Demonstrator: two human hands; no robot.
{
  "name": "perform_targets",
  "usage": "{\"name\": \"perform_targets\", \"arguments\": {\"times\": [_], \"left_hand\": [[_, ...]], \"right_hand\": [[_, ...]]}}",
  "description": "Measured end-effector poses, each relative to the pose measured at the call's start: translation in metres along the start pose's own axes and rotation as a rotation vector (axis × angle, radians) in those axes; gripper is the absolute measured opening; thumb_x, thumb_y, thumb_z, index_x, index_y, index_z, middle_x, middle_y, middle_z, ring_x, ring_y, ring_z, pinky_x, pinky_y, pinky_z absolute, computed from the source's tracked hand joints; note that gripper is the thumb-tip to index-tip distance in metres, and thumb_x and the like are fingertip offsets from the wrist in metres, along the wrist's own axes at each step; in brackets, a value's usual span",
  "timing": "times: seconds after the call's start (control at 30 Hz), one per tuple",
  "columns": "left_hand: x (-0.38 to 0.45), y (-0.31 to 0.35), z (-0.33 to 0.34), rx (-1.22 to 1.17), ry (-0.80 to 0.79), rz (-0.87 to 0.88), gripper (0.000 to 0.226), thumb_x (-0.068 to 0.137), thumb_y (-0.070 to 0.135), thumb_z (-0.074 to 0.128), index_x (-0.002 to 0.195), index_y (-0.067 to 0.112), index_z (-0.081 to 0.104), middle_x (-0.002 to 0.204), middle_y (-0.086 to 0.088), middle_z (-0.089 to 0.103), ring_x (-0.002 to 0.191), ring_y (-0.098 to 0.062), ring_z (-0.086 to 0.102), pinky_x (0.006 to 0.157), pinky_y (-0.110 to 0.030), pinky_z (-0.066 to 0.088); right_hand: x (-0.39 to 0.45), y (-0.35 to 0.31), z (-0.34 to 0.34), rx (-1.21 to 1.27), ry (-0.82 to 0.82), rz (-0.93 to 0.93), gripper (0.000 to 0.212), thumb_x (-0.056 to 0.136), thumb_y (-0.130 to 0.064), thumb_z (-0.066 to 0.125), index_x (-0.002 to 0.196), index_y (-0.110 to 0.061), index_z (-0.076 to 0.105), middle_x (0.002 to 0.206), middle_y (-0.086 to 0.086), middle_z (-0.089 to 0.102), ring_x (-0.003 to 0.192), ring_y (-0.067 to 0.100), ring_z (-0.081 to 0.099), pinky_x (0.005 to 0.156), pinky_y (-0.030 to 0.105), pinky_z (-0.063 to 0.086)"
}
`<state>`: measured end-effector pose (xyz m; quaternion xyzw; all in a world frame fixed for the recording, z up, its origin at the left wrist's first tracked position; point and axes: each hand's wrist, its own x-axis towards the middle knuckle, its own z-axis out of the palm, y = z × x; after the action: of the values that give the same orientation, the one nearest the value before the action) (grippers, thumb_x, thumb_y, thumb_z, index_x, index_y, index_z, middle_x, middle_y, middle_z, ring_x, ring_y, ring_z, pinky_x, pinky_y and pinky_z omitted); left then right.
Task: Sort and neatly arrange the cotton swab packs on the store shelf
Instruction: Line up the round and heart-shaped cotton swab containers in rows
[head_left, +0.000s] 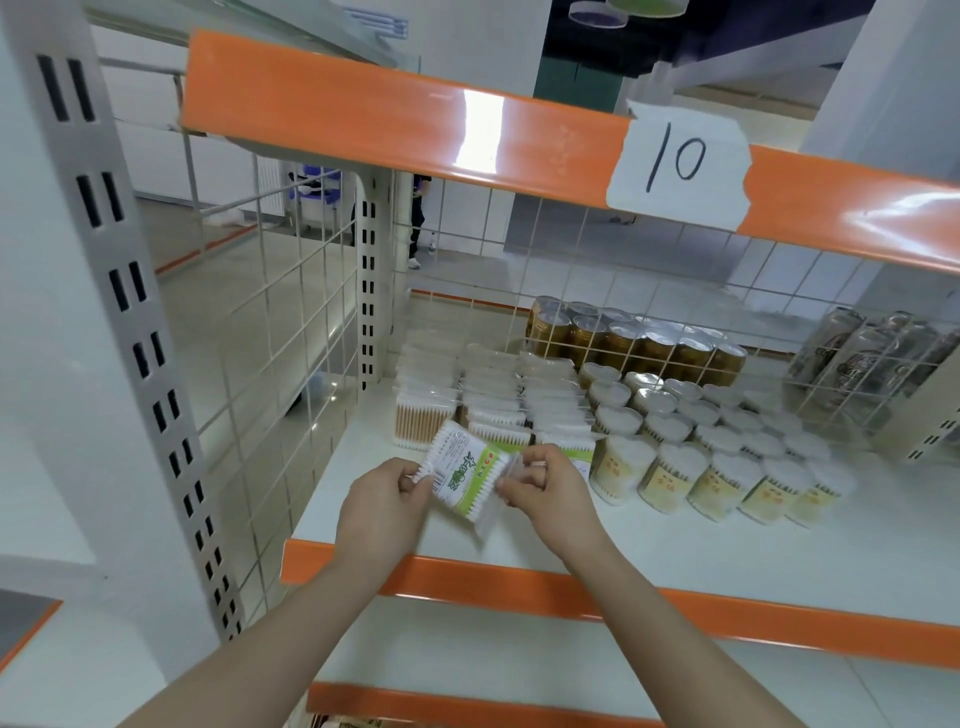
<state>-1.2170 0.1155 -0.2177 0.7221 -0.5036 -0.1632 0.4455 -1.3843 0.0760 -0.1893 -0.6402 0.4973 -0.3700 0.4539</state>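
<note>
Your fingertips hide the ends of the cotton swab pack (465, 470), and its label print is too blurred to read. Your left hand (382, 501) pinches its left end, your right hand (548, 486) pinches its right end, holding it tilted just above the shelf (363, 488), in front of the stacked flat packs (493, 400) and beside the round tubs (717, 447).

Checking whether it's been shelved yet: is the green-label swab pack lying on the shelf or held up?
Held up. Left hand and right hand pinch the swab pack by its ends, tilted above the shelf.
</note>
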Motion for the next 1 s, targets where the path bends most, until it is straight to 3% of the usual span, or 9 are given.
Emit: {"name": "perform_targets", "arguments": {"times": [0.07, 0.17, 0.23, 0.37, 0.47, 0.6, 0.67, 0.87, 1.0], "left_hand": [[-0.001, 0.002, 0.0, -0.022, 0.011, -0.02, 0.011, 0.086, 0.023, 0.063, 0.092, 0.013, 0.064, 0.07, 0.009, 0.055, 0.075, -0.016, 0.055, 0.068, -0.026, 0.041], [-0.003, 0.005, 0.0, -0.039, 0.019, -0.04, 0.011, 0.084, 0.023, 0.066, 0.086, 0.015, 0.058, 0.072, 0.007, 0.056, 0.079, -0.017, 0.057, 0.07, -0.027, 0.043], [-0.004, 0.005, 0.001, -0.057, 0.019, -0.054, 0.012, 0.084, 0.024, 0.065, 0.083, 0.017, 0.055, 0.071, 0.008, 0.056, 0.078, -0.017, 0.057, 0.069, -0.026, 0.041], [-0.007, 0.005, 0.003, -0.072, -0.047, -0.094, 0.013, 0.085, 0.027, 0.064, 0.089, 0.018, 0.055, 0.071, 0.008, 0.056, 0.08, -0.018, 0.058, 0.07, -0.025, 0.042], [-0.008, 0.002, 0.002, -0.052, -0.096, -0.136, 0.024, 0.084, 0.028, 0.064, 0.103, 0.018, 0.053, 0.075, 0.007, 0.055, 0.083, -0.017, 0.056, 0.074, -0.027, 0.043], [-0.007, -0.004, -0.003, -0.016, -0.093, -0.145, 0.043, 0.084, 0.026, 0.064, 0.122, 0.016, 0.048, 0.103, -0.001, 0.058, 0.101, -0.02, 0.055, 0.086, -0.032, 0.045], [-0.006, -0.006, -0.004, 0.025, -0.099, -0.12, 0.045, 0.084, 0.023, 0.063, 0.126, 0.017, 0.048, 0.112, -0.001, 0.057, 0.108, -0.019, 0.053, 0.089, -0.031, 0.042], [-0.004, -0.01, -0.008, 0.157, -0.109, -0.017, 0.041, 0.085, 0.016, 0.058, 0.126, 0.019, 0.05, 0.122, 0.0, 0.056, 0.114, -0.018, 0.049, 0.093, -0.031, 0.041], [-0.003, -0.012, -0.012, 0.198, -0.116, -0.009, 0.043, 0.085, 0.015, 0.058, 0.126, 0.02, 0.049, 0.123, 0.001, 0.054, 0.114, -0.017, 0.048, 0.092, -0.031, 0.042]], "right_hand": [[0.0, -0.001, 0.002, 0.03, 0.023, -0.004, 0.021, 0.084, -0.001, 0.063, 0.091, -0.016, 0.051, 0.072, 0.003, 0.062, 0.069, 0.013, 0.059, 0.077, 0.035, 0.05], [-0.004, -0.006, 0.003, 0.052, -0.014, -0.003, 0.033, 0.084, 0.002, 0.061, 0.107, -0.018, 0.049, 0.077, -0.001, 0.056, 0.064, 0.005, 0.053, 0.06, 0.013, 0.045], [-0.007, -0.008, 0.004, 0.073, -0.038, -0.017, 0.049, 0.082, 0.007, 0.061, 0.116, -0.023, 0.042, 0.084, -0.004, 0.052, 0.064, 0.001, 0.05, 0.055, 0.007, 0.042], [-0.006, -0.008, 0.007, 0.019, -0.032, -0.056, 0.058, 0.079, 0.01, 0.062, 0.123, -0.021, 0.042, 0.088, -0.003, 0.05, 0.071, 0.004, 0.05, 0.064, 0.013, 0.048], [-0.001, -0.01, 0.006, -0.031, -0.01, -0.052, 0.052, 0.081, 0.01, 0.06, 0.124, -0.015, 0.046, 0.086, -0.003, 0.047, 0.075, 0.009, 0.049, 0.082, 0.033, 0.052], [0.006, -0.014, 0.0, -0.181, -0.032, -0.121, 0.04, 0.083, 0.007, 0.058, 0.119, -0.011, 0.053, 0.085, -0.01, 0.048, 0.072, 0.001, 0.048, 0.068, 0.008, 0.041], [0.01, -0.015, -0.002, -0.284, -0.036, -0.163, 0.035, 0.084, 0.004, 0.059, 0.117, -0.008, 0.058, 0.093, -0.009, 0.053, 0.08, 0.001, 0.049, 0.068, 0.004, 0.038], [0.014, -0.018, 0.004, -0.609, -0.12, -0.303, 0.033, 0.088, -0.002, 0.054, 0.12, -0.009, 0.061, 0.115, 0.001, 0.059, 0.107, 0.014, 0.052, 0.084, 0.012, 0.034], [0.017, -0.013, 0.012, -0.671, -0.128, -0.319, 0.033, 0.09, -0.004, 0.052, 0.122, -0.01, 0.06, 0.122, 0.005, 0.059, 0.114, 0.016, 0.051, 0.091, 0.015, 0.033]]}}
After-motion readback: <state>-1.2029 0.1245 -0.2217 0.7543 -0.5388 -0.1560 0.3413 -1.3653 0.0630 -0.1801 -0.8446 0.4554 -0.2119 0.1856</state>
